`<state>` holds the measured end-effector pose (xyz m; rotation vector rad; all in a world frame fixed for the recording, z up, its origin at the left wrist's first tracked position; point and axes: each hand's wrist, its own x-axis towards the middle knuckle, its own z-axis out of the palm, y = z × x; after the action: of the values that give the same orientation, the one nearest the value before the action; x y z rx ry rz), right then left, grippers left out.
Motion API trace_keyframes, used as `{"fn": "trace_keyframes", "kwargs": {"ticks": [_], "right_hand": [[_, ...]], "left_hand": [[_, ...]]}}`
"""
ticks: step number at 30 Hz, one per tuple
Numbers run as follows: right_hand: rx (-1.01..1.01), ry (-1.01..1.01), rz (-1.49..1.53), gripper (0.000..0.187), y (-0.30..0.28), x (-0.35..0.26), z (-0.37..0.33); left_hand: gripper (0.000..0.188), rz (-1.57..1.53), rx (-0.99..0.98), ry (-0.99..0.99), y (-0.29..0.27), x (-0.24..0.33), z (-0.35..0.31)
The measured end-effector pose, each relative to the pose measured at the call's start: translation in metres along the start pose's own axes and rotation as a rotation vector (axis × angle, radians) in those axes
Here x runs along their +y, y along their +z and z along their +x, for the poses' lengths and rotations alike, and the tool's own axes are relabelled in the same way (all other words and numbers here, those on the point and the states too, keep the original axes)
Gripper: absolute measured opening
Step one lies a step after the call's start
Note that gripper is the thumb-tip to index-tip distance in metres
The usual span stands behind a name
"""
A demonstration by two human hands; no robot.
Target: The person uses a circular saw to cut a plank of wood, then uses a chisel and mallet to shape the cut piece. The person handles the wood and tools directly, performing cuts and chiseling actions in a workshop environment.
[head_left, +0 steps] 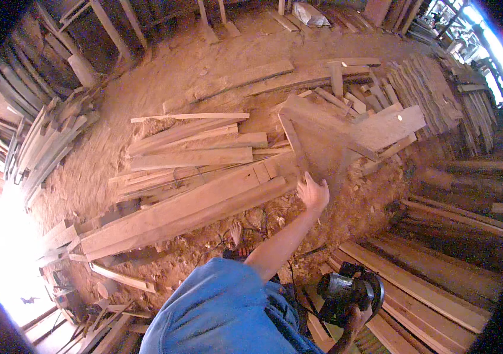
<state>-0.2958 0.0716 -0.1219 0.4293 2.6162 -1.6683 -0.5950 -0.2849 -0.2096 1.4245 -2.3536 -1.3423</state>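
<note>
My left hand (pixel 314 193) reaches forward, fingers stretched out. It is at the lower end of a brown wooden piece (pixel 293 141) with a raised edge, which lies partly blurred over the boards; whether the fingertips touch it, I cannot tell. In my right hand (pixel 360 318), low and to the right, is a dark power tool (pixel 346 289) with a round metallic rim; it looks like a circular saw. To the left of my left hand lies a long thick beam (pixel 186 209) with lines across its right part.
Loose planks (pixel 192 158) lie behind the beam. A pale board (pixel 390 127) and rough slabs (pixel 425 88) lie to the right. Long boards (pixel 417 289) are stacked near the tool. A bare foot (pixel 237 233) shows beside the beam. Sawdust and chips cover the ground (pixel 127 100).
</note>
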Motion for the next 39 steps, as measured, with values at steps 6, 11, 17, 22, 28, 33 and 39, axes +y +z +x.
{"fn": "trace_keyframes", "kwargs": {"ticks": [6, 11, 17, 22, 28, 33, 39], "right_hand": [[-0.035, -0.083, -0.02, 0.052, 0.014, -0.005, 0.022], [-0.106, 0.051, 0.022, 0.059, 0.026, -0.002, 0.042], [-0.264, -0.091, -0.224, 0.056, 0.037, 0.006, 0.07], [-0.206, -0.011, -0.196, 0.043, 0.051, -0.024, 0.059], [-0.182, 0.051, -0.258, 0.043, 0.052, -0.039, 0.056], [-0.308, -0.106, -0.196, 0.043, 0.044, -0.016, 0.074], [-0.305, -0.007, -0.034, 0.049, 0.03, 0.022, 0.098]], "left_hand": [[0.056, 0.068, 0.071, 0.402, -0.143, -0.191, -0.064], [0.09, 0.616, 0.611, -0.703, -0.292, -0.403, -0.001], [0.122, -1.271, 0.793, -0.533, -0.478, -0.452, 0.077], [0.116, -1.371, 0.786, -0.532, -0.497, -0.433, 0.117], [0.11, -1.301, 0.935, -0.456, -0.507, -0.416, 0.123], [0.105, -1.077, 1.164, -0.196, -0.557, -0.345, 0.1], [0.1, -0.797, 1.114, 0.403, -0.692, -0.186, 0.037]]}}
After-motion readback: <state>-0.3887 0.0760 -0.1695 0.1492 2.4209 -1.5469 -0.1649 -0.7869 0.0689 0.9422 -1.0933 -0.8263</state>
